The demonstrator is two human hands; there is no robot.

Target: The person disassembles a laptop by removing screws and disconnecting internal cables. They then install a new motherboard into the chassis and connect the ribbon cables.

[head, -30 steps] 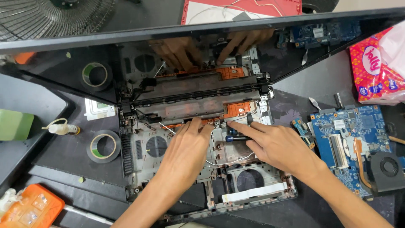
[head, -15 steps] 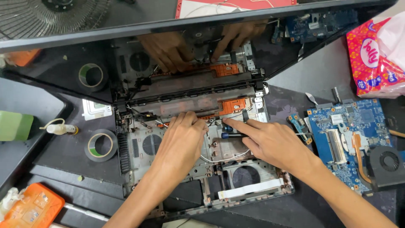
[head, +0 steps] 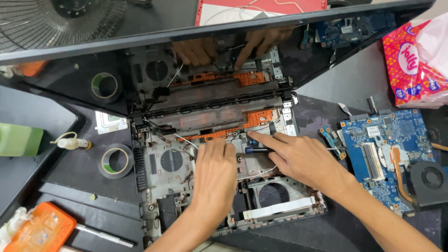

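While the left hand [head: 213, 172] presses flat, empty, on the laptop chassis [head: 163, 182], the right hand [head: 298, 156] pinches a screwdriver [head: 256, 150] lying crosswise, tip leftward.

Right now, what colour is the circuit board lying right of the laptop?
Blue, the circuit board, clearest in the head view.

Electronics repair workshop: gutted laptop chassis [head: 219, 186] at centre, bare motherboard [head: 387, 154] at 3 o'clock, tape roll [head: 115, 161] at 9 o'clock on dark worktop [head: 322, 116].
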